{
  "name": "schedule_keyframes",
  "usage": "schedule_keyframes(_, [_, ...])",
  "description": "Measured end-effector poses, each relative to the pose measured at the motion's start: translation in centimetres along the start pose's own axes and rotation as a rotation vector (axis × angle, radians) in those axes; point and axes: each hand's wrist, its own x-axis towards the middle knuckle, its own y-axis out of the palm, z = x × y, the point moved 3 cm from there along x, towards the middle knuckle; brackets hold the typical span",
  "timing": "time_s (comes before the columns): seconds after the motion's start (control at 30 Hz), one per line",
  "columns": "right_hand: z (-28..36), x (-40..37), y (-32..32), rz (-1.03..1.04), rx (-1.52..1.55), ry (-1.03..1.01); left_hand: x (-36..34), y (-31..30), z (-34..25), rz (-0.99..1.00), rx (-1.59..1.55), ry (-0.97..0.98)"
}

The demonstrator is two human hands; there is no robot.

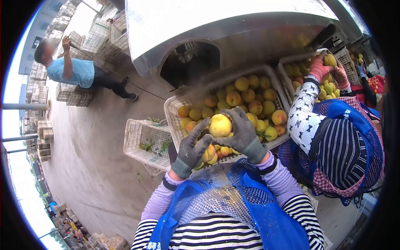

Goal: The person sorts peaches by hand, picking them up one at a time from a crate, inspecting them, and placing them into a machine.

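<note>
A yellow peach [220,126] is held up over a crate full of peaches. My right hand [243,132], in a dark grey glove, grips it from the right with thumb and fingers. My left hand [193,146], gloved the same way, is at the peach's lower left, its fingers apart and curved; whether they touch the peach is hard to tell. Below and behind both hands, the white plastic crate [170,109] holds many yellow and reddish peaches [248,95], some with green leaves among them.
A white crate [135,143] with a few leaves stands at the left. Metal machinery [250,33] overhangs the peach crate. A co-worker [341,154] in pink gloves handles peaches at another crate on the right. Another person [75,71] walks at the upper left near stacked crates.
</note>
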Motion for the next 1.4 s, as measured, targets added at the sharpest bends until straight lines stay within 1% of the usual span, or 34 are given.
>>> schedule_keyframes(0.03, [-0.2,0.0,0.3,-0.044,-0.001,-0.06,-0.1,0.3,0.1,-0.035,0.044,0.099])
schedule_keyframes(0.13, [0.7,0.2,0.3,-0.084,0.078,-0.123,0.4,-0.4,1.0,-0.079,0.019,0.066])
schedule_keyframes(0.17, [0.4,0.1,0.8,-0.082,0.078,-0.107,0.7,-0.7,0.6,-0.104,0.085,0.096])
schedule_keyframes(0.23, [-0.1,0.6,1.3,-0.082,0.07,-0.079,1.5,-1.2,0.8,-0.1,0.11,0.15])
schedule_keyframes(0.27, [-0.1,1.3,1.1,-0.118,0.015,-0.095,2.1,-1.4,0.9,-0.102,0.121,0.179])
schedule_keyframes(0.33, [1.5,3.2,0.7,-0.189,-0.09,-0.125,3.3,-2.0,1.9,-0.231,-0.235,0.055])
schedule_keyframes(0.37, [2.2,4.6,0.6,-0.258,-0.246,-0.162,3.8,-2.4,2.6,-0.293,-0.413,-0.009])
schedule_keyframes(0.43, [1.8,7.8,1.6,-0.289,-0.328,-0.175,4.1,-3.8,4.0,-0.271,-0.379,0.035])
schedule_keyframes(0.47, [1.8,9.5,2.0,-0.303,-0.371,-0.183,3.9,-4.2,3.8,-0.242,-0.089,0.181])
schedule_keyframes(0.5, [2.2,11.2,2.3,-0.283,-0.412,-0.136,3.5,-4.5,3.4,-0.256,0.192,0.334])
schedule_keyframes(0.6, [-1.8,15.9,5.7,-0.234,-0.575,-0.084,4.3,-4.8,2.5,-0.239,-0.649,-0.029])
schedule_keyframes(0.63, [-1.5,17.6,5.6,-0.232,-0.542,-0.118,4.5,-5.4,2.6,-0.186,-0.554,0.023])
schedule_keyframes(0.7, [-0.7,20.3,5.3,-0.228,-0.471,-0.18,4.7,-5.6,3.7,-0.206,-0.644,0.032])
schedule_keyframes(0.73, [-0.8,20.9,5.5,-0.261,-0.502,-0.163,4.9,-5.6,3.2,-0.211,-0.685,0.034])
schedule_keyframes(0.77, [-0.8,21.5,5.5,-0.302,-0.537,-0.148,5.1,-5.3,2.7,-0.215,-1.131,-0.136])
schedule_keyframes(0.8, [-0.6,21.5,5.3,-0.344,-0.575,-0.136,5.0,-5.3,2.3,-0.191,-1.072,-0.105])
schedule_keyframes(0.87, [1.8,17.3,3.2,-0.271,-0.355,-0.191,4.7,-5.2,1.5,-0.143,-0.957,-0.038])
schedule_keyframes(0.9, [3.1,14.2,2.3,-0.231,-0.242,-0.215,4.5,-4.9,1.3,-0.165,-0.929,-0.036])
schedule_keyframes(0.97, [4.9,8.7,2.4,-0.046,-0.239,-0.305,4.1,-4.1,1.1,-0.214,-0.876,-0.034])
schedule_keyframes(1.07, [3.7,3.9,5.0,-0.128,-0.385,-0.326,3.7,-2.9,3.2,-0.226,-0.801,-0.2])
schedule_keyframes(1.1, [2.8,3.5,5.3,-0.182,-0.377,-0.322,4.0,-2.1,2.6,-0.254,-0.829,-0.205])
schedule_keyframes(1.2, [1.7,3.5,5.6,-0.303,-0.332,-0.303,3.9,-1.4,1.7,-0.283,-0.722,-0.124])
schedule_keyframes(1.27, [1.8,4.6,4.9,-0.336,-0.28,-0.267,4.7,-0.8,0.2,-0.33,-0.844,-0.06])
schedule_keyframes(1.3, [1.8,5.5,4.6,-0.303,-0.316,-0.227,5.3,-0.8,-0.2,-0.353,-0.908,-0.027])
schedule_keyframes(1.33, [1.8,6.6,4.2,-0.272,-0.353,-0.188,5.6,-1.3,0.4,-0.357,-0.887,-0.009])
schedule_keyframes(1.37, [1.6,7.9,4.1,-0.24,-0.391,-0.151,5.7,-2.2,1.6,-0.363,-0.869,0.011])
schedule_keyframes(1.4, [1.3,9.3,4.3,-0.256,-0.401,-0.147,5.7,-3.0,3.0,-0.37,-0.85,0.032])
